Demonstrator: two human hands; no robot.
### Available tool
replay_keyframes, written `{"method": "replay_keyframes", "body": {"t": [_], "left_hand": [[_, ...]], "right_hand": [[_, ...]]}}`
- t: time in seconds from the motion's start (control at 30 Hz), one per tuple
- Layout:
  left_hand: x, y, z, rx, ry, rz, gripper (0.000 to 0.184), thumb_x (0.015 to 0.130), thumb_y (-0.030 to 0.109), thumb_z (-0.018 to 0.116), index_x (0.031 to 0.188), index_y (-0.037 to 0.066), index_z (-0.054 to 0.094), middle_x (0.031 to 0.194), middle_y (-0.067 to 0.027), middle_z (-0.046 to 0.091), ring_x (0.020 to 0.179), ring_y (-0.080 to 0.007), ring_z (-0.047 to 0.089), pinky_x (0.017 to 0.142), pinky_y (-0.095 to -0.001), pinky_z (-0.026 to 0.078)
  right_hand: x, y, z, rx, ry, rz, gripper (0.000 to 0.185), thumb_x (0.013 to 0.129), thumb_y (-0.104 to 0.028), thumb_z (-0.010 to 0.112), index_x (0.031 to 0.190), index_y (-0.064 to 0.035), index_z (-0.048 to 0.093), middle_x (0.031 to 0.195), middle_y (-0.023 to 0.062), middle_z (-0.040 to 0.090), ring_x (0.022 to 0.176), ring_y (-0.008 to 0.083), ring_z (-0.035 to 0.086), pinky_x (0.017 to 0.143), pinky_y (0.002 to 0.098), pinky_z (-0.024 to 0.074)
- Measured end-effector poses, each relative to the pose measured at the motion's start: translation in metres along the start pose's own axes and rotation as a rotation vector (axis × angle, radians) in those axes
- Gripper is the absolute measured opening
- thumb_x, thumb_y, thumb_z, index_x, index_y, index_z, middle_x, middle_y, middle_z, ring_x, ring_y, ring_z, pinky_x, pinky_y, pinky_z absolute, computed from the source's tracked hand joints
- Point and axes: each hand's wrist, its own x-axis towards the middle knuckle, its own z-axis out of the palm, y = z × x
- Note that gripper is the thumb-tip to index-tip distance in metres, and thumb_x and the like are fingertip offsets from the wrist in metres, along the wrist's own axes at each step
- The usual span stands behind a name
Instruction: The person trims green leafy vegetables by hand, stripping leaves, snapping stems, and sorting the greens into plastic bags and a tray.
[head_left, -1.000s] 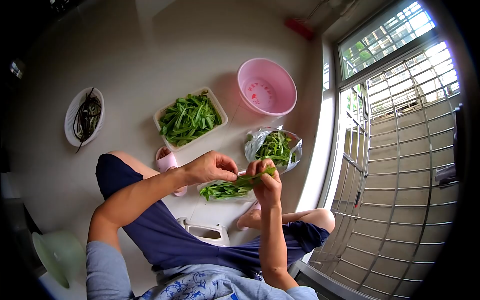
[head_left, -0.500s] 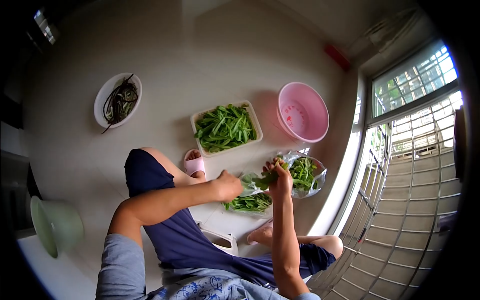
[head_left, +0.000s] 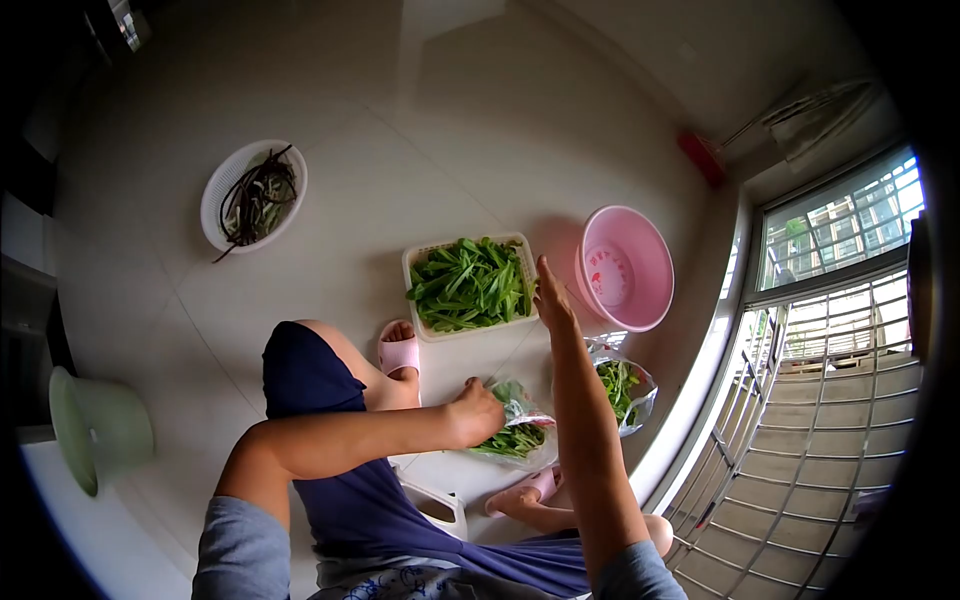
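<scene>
My left hand (head_left: 476,413) is closed at the near-left edge of a clear plastic bag (head_left: 540,420), and its fingers appear to hold the bag's rim. Inside the bag lie leafy green stems (head_left: 518,440). My right hand (head_left: 551,296) reaches out at the right side of a white plastic basket (head_left: 468,336). Seen edge-on, its fingers are stretched out and no leaves show in them. Long green leaves (head_left: 470,283) are heaped in this basket. A second plastic bag (head_left: 651,402) of leafy greens (head_left: 617,385) is partly covered by my right forearm.
A pink basin (head_left: 640,262) stands right of the basket. Dark long beans (head_left: 258,200) lie in a white oval colander (head_left: 213,208) at the far left. A pale green bucket (head_left: 120,425) is at the near left. Right is a barred window (head_left: 800,420); a stool (head_left: 440,510) is beneath me.
My right hand has moved from the bags forward to the basket, and the leaves it held are out of it. My left hand has come lower, against the nearer bag. The view has shifted slightly.
</scene>
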Motion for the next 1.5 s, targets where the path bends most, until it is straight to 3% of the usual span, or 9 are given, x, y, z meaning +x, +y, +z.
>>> {"method": "replay_keyframes", "body": {"t": [0.1, 0.3, 0.37, 0.53, 0.73, 1.1, 1.23, 1.4, 1.5], "left_hand": [[0.004, -0.005, -0.004, -0.076, -0.036, -0.005, 0.006, 0.059, 0.008, 0.05, 0.059, 0.008, 0.056, 0.061, -0.003, 0.052, 0.065, -0.0176, 0.052, 0.063, -0.0322, 0.032], [0.01, -0.01, -0.007, -0.031, 0.021, 0.035, 0.003, 0.057, 0.01, 0.05, 0.059, 0.011, 0.052, 0.063, -0.0054, 0.046, 0.07, -0.0189, 0.046, 0.067, -0.0347, 0.031], [0.016, -0.013, 0.015, -0.033, 0.205, 0.045, 0.003, 0.057, 0.012, 0.05, 0.06, 0.012, 0.05, 0.065, -0.0045, 0.044, 0.069, -0.0187, 0.044, 0.068, -0.0351, 0.03], [0.024, -0.015, -0.003, -0.032, 0.119, 0.047, 0.004, 0.057, 0.011, 0.049, 0.061, 0.013, 0.049, 0.064, -0.004, 0.044, 0.067, -0.0185, 0.044, 0.069, -0.0356, 0.031], [0.05, -0.01, -0.015, -0.176, 0.371, -0.068, 0.011, 0.066, 0.018, 0.056, 0.067, 0.008, 0.054, 0.069, -0.007, 0.053, 0.073, -0.0208, 0.052, 0.066, -0.0318, 0.035], [0.077, 0.033, -0.016, -0.202, 0.369, 0.289, 0.009, 0.062, 0.016, 0.057, 0.061, 0.008, 0.054, 0.059, -0.0053, 0.052, 0.063, -0.0201, 0.053, 0.066, -0.0306, 0.036], [0.08, 0.049, -0.011, -0.142, 0.409, 0.366, 0.011, 0.062, 0.018, 0.058, 0.062, 0.007, 0.054, 0.063, -0.0056, 0.053, 0.067, -0.0203, 0.051, 0.067, -0.0301, 0.037], [0.074, 0.059, -0.016, -0.27, 0.092, 0.274, 0.02, 0.066, 0.023, 0.057, 0.073, 0.005, 0.055, 0.083, -0.008, 0.05, 0.083, -0.0223, 0.047, 0.073, -0.0371, 0.033], [0.071, 0.052, -0.003, -0.174, 0.091, 0.237, 0.017, 0.066, 0.021, 0.056, 0.075, 0.006, 0.055, 0.079, -0.0068, 0.052, 0.08, -0.0225, 0.049, 0.072, -0.0382, 0.034]], "right_hand": [[0.011, 0.001, -0.016, -0.112, 0.042, 0.102, 0.057, 0.076, -0.046, 0.047, 0.11, -0.0001, 0.04, 0.109, 0.0133, 0.044, 0.095, 0.0216, 0.043, 0.08, 0.0274, 0.0343], [-0.048, 0.015, -0.035, 0.251, -0.006, -0.03, 0.035, 0.084, -0.021, 0.04, 0.107, 0.0053, 0.042, 0.104, 0.0145, 0.048, 0.096, 0.0222, 0.047, 0.085, 0.0326, 0.0375], [-0.066, 0.017, -0.046, 0.304, -0.035, 0.013, 0.032, 0.083, -0.018, 0.042, 0.105, 0.0044, 0.043, 0.102, 0.0139, 0.049, 0.094, 0.0218, 0.049, 0.081, 0.032, 0.0407], [-0.122, 0.025, -0.057, 0.216, -0.006, -0.035, 0.025, 0.081, -0.015, 0.045, 0.098, 0.0034, 0.048, 0.094, 0.0125, 0.054, 0.084, 0.0206, 0.054, 0.074, 0.0309, 0.0445], [-0.216, 0.013, -0.037, 0.245, -0.204, 0.001, 0.027, 0.083, -0.019, 0.045, 0.097, 0.0039, 0.05, 0.092, 0.0116, 0.055, 0.083, 0.0194, 0.055, 0.072, 0.0297, 0.0458], [-0.263, 0.039, -0.063, 0.481, -0.265, 0.063, 0.024, 0.081, -0.019, 0.049, 0.085, 0.0035, 0.053, 0.078, 0.0077, 0.057, 0.07, 0.0139, 0.056, 0.066, 0.0246, 0.047], [-0.271, 0.047, -0.069, 0.308, -0.127, 0.024, 0.021, 0.08, -0.017, 0.049, 0.084, 0.0025, 0.054, 0.075, 0.0072, 0.057, 0.068, 0.0136, 0.056, 0.064, 0.0247, 0.0468], [-0.269, 0.057, -0.084, 0.232, 0.141, 0.008, 0.016, 0.077, -0.014, 0.051, 0.08, 0.0012, 0.055, 0.071, 0.0066, 0.058, 0.063, 0.0137, 0.056, 0.056, 0.0237, 0.0455], [-0.253, 0.062, -0.116, 0.12, 0.354, -0.064, 0.014, 0.073, -0.013, 0.056, 0.074, 0.0008, 0.058, 0.065, 0.0077, 0.059, 0.054, 0.0127, 0.055, 0.047, 0.0222, 0.0436]]}}
